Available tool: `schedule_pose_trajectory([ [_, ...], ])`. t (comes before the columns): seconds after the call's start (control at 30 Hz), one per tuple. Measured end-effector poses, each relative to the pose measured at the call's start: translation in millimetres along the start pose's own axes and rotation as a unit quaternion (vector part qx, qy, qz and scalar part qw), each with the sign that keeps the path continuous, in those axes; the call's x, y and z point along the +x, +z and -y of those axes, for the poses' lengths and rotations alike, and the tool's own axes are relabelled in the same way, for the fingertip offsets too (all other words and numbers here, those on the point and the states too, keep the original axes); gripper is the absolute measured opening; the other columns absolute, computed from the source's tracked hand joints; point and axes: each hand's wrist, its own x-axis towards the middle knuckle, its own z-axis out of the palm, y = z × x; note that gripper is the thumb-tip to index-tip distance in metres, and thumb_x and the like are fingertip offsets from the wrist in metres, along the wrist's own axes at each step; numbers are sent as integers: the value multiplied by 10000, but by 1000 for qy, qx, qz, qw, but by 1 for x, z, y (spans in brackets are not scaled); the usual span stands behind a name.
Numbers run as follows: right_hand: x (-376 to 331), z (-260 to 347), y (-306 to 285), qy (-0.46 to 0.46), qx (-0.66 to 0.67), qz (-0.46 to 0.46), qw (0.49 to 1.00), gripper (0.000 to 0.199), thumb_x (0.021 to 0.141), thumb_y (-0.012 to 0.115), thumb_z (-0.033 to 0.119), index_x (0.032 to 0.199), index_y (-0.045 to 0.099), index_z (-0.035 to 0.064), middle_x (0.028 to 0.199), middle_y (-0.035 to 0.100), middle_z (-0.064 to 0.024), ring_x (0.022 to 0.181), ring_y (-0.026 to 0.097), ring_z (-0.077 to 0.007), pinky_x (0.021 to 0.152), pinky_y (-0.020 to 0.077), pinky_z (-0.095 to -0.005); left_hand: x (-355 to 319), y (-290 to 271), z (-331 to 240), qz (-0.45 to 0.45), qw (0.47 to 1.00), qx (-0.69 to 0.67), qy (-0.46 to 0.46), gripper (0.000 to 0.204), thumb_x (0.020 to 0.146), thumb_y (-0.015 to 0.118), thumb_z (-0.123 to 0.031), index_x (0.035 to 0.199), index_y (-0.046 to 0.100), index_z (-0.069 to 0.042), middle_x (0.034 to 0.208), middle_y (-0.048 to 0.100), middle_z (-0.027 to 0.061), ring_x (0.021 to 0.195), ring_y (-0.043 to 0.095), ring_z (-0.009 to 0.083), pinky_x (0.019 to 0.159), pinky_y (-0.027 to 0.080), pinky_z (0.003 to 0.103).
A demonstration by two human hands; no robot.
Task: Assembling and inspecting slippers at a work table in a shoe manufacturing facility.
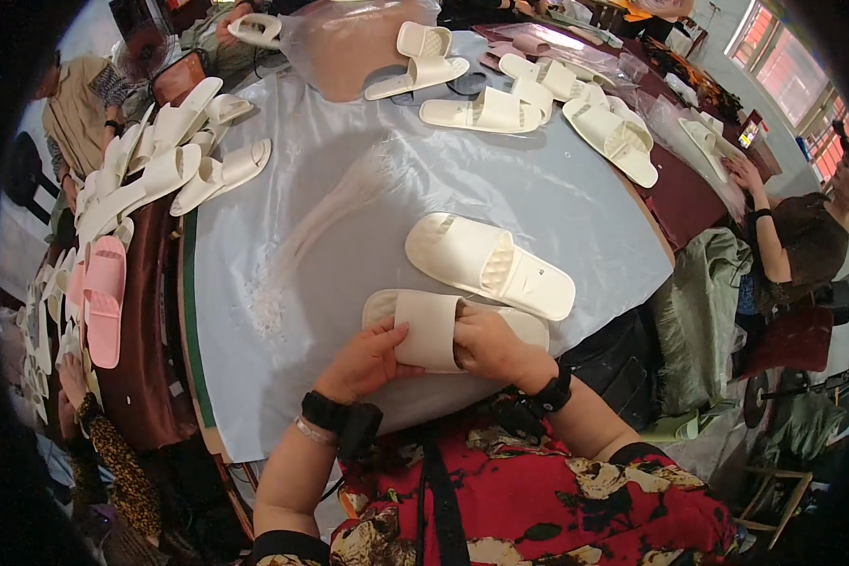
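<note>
A cream slide slipper (427, 328) lies sole-down on the plastic-covered table right in front of me. My left hand (363, 361) pinches the toe-side edge of its strap, thumb on top and fingers beneath. From the heel side, my right hand (500, 349) reaches into the strap opening and grips there; its fingertips are hidden under the strap. Just beyond it rests a second cream slipper (457, 253), angled with its heel to the right, touched by neither hand.
More cream slippers (486, 110) sit along the far side, and a pile of slippers (151, 184) stands at the left. A pink slipper (105, 302) lies on the dark red table (141, 377). Clear plastic bags (358, 42) are at the back. Other people work left and right.
</note>
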Motion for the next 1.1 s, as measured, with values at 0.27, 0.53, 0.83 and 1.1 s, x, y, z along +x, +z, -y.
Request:
schedule_pose_trajectory([
  [0.27, -8, 24, -25, 26, -29, 3, 999, 214, 673, 627, 45, 882, 581, 35, 714, 574, -149, 697, 586, -353, 609, 473, -441, -9, -5, -3, -193, 931, 297, 88, 333, 946, 541, -212, 1190, 570, 13, 1080, 642, 104, 973, 620, 196, 796, 524, 342],
  [0.53, -4, 56, -27, -93, 91, 91, 987, 309, 678, 618, 7, 985, 585, 5, 891, 622, -161, 867, 611, -342, 719, 507, -428, -9, 11, -12, -334, 790, 442, 262, 237, 884, 601, -119, 1031, 659, 57, 879, 693, 108, 784, 643, 145, 721, 511, 280],
  [0.83, -2, 54, -26, -99, 82, 49, 990, 227, 726, 618, 20, 952, 607, 30, 972, 638, -164, 988, 602, -338, 849, 488, -434, 15, 19, -34, -307, 819, 372, 312, 330, 861, 627, -84, 1151, 561, 58, 916, 675, 103, 837, 638, 145, 773, 504, 281],
  [1.1, 19, 48, -49, -18, 36, -178, 983, 182, 750, 629, 1, 930, 604, 18, 836, 598, -174, 746, 574, -357, 676, 470, -428, 48, 10, -61, -230, 837, 440, 230, 198, 856, 646, -147, 933, 657, 35, 861, 680, 77, 805, 639, 140, 757, 503, 264],
])
